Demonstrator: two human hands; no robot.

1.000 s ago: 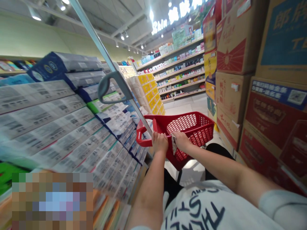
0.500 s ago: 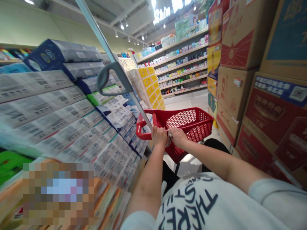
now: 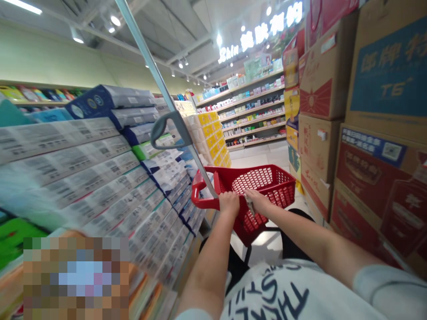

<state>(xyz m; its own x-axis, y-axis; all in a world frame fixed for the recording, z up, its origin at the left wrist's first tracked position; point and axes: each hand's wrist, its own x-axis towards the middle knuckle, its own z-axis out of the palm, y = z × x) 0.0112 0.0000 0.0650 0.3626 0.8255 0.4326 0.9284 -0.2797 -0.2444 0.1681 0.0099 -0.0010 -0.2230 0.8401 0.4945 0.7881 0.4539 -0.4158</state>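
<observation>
A red plastic shopping basket (image 3: pixel 273 182) on a trolley stands in front of me in a store aisle. My left hand (image 3: pixel 229 202) is closed round its near rim, beside the slanted grey metal pole (image 3: pixel 173 106) with a grey loop handle (image 3: pixel 163 129). My right hand (image 3: pixel 257 201) grips the same rim just to the right and pinches a small crumpled slip of paper (image 3: pixel 249 204) against it. The basket looks empty inside.
Stacks of wrapped tissue packs (image 3: pixel 100 178) fill the left side. Tall stacked cardboard cartons (image 3: pixel 363 133) line the right. Yellow boxes (image 3: pixel 213 138) and stocked shelves (image 3: pixel 253 111) stand ahead, with pale floor (image 3: pixel 263 153) between.
The view has shifted a little and the basket sits slightly farther right and lower. Both hands keep their hold on the rim.
</observation>
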